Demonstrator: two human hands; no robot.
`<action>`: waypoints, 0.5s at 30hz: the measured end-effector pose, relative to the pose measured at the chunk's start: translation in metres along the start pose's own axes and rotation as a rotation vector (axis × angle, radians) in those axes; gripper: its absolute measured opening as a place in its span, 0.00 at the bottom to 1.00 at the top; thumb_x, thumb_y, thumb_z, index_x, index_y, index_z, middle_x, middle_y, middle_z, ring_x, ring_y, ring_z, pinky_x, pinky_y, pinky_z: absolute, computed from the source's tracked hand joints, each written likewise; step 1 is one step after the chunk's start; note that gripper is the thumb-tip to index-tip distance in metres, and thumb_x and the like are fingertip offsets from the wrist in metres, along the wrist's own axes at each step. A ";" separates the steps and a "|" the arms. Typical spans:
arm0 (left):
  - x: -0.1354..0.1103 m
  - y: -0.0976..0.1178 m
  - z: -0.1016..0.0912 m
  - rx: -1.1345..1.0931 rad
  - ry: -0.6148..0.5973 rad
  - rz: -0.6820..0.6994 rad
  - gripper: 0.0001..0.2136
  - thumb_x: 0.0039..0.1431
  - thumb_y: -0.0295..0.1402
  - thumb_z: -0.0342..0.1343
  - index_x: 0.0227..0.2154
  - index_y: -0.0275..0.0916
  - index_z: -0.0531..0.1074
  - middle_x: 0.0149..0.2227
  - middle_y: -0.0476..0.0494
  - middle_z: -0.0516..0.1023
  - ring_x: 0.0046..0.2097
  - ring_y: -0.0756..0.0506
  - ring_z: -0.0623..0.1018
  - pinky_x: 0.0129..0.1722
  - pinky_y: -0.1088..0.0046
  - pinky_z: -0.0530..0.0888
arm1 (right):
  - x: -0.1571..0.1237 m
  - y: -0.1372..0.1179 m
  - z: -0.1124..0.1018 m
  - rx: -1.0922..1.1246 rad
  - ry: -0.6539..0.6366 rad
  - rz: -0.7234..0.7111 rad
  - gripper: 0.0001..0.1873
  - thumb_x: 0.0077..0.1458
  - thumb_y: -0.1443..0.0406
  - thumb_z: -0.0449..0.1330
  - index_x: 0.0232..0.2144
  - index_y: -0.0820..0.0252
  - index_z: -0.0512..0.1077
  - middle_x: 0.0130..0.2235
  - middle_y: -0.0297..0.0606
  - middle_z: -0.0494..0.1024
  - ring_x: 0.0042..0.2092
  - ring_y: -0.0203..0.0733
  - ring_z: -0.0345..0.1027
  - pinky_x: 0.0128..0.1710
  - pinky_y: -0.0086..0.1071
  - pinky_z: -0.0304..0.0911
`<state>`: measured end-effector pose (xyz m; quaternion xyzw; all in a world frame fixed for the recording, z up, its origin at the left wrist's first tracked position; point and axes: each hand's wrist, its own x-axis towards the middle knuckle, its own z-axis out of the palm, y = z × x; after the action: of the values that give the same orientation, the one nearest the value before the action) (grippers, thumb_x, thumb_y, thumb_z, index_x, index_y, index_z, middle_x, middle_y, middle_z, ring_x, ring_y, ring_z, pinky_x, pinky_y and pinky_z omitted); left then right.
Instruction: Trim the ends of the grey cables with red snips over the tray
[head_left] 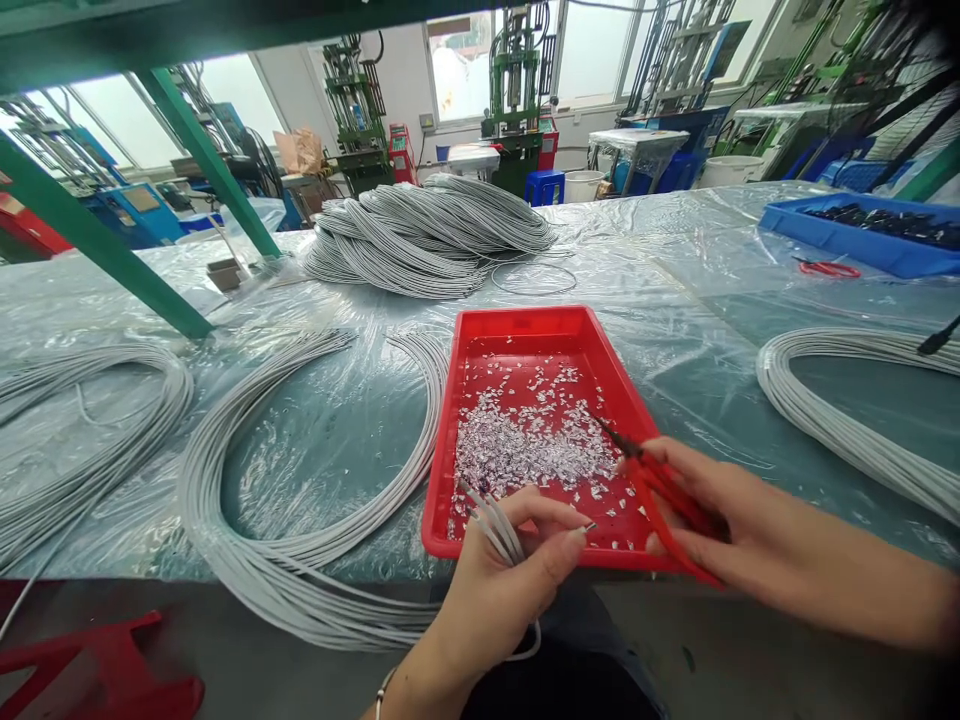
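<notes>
My left hand (517,580) is closed round several thin grey cables (499,528). A cable end with small coloured wire tips shows between its thumb and forefinger, over the near edge of a red tray (442,480). In my right hand (720,510) are red-handled scissors (660,495), their dark, narrow blades pointing up and left over the tray. The blades are apart from the cable end. Shiny silver scraps (525,440) lie heaped in the tray. A coil of grey cable (206,470) lies left of the tray and runs over the table's front edge toward my left hand.
A large heap of grey cable (427,235) lies behind the tray. More coils lie at the far left (112,470) and right (840,400). A blue tray (840,240) of dark parts and another red-handled tool (829,268) are at back right. Green posts (214,170) rise at left.
</notes>
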<state>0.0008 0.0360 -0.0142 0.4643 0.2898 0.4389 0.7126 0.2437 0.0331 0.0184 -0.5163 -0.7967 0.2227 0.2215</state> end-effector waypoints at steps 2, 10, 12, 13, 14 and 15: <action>-0.006 -0.002 -0.001 0.259 -0.044 0.128 0.11 0.66 0.44 0.60 0.39 0.44 0.82 0.29 0.50 0.72 0.24 0.52 0.72 0.24 0.76 0.69 | 0.013 -0.001 -0.001 -0.044 0.105 -0.048 0.17 0.59 0.60 0.61 0.49 0.56 0.71 0.25 0.32 0.79 0.24 0.47 0.75 0.23 0.35 0.68; -0.028 -0.013 0.002 0.303 -0.115 0.126 0.28 0.70 0.55 0.44 0.35 0.37 0.78 0.21 0.50 0.68 0.24 0.50 0.67 0.27 0.74 0.66 | 0.011 -0.011 0.008 0.077 0.440 0.016 0.10 0.59 0.62 0.59 0.45 0.52 0.70 0.33 0.41 0.85 0.29 0.52 0.79 0.30 0.41 0.71; -0.027 -0.018 0.009 0.047 0.029 0.040 0.30 0.65 0.62 0.46 0.32 0.37 0.74 0.18 0.59 0.54 0.19 0.53 0.53 0.19 0.77 0.53 | 0.007 -0.014 0.013 0.180 0.437 0.054 0.08 0.59 0.60 0.61 0.42 0.52 0.72 0.31 0.37 0.85 0.30 0.51 0.80 0.29 0.38 0.73; -0.026 -0.019 0.012 -0.032 0.065 0.028 0.29 0.63 0.63 0.49 0.31 0.38 0.73 0.18 0.60 0.51 0.19 0.54 0.49 0.17 0.77 0.50 | 0.005 -0.017 0.016 0.234 0.426 0.073 0.07 0.59 0.60 0.62 0.40 0.52 0.73 0.30 0.36 0.84 0.29 0.50 0.80 0.28 0.37 0.73; -0.025 -0.019 0.016 -0.076 0.078 0.018 0.29 0.61 0.63 0.51 0.30 0.38 0.72 0.18 0.61 0.50 0.18 0.55 0.47 0.17 0.77 0.48 | 0.004 -0.021 0.018 0.289 0.412 0.091 0.08 0.60 0.58 0.63 0.39 0.52 0.73 0.28 0.35 0.83 0.28 0.49 0.80 0.26 0.35 0.73; -0.025 -0.019 0.019 -0.082 0.071 0.006 0.28 0.61 0.63 0.53 0.30 0.38 0.72 0.18 0.61 0.51 0.18 0.55 0.47 0.16 0.78 0.48 | 0.002 -0.025 0.021 0.343 0.398 0.110 0.10 0.60 0.55 0.65 0.39 0.53 0.74 0.27 0.35 0.83 0.27 0.48 0.79 0.25 0.34 0.73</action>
<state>0.0116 0.0024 -0.0243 0.4196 0.2953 0.4689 0.7189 0.2121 0.0234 0.0166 -0.5474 -0.6588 0.2603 0.4456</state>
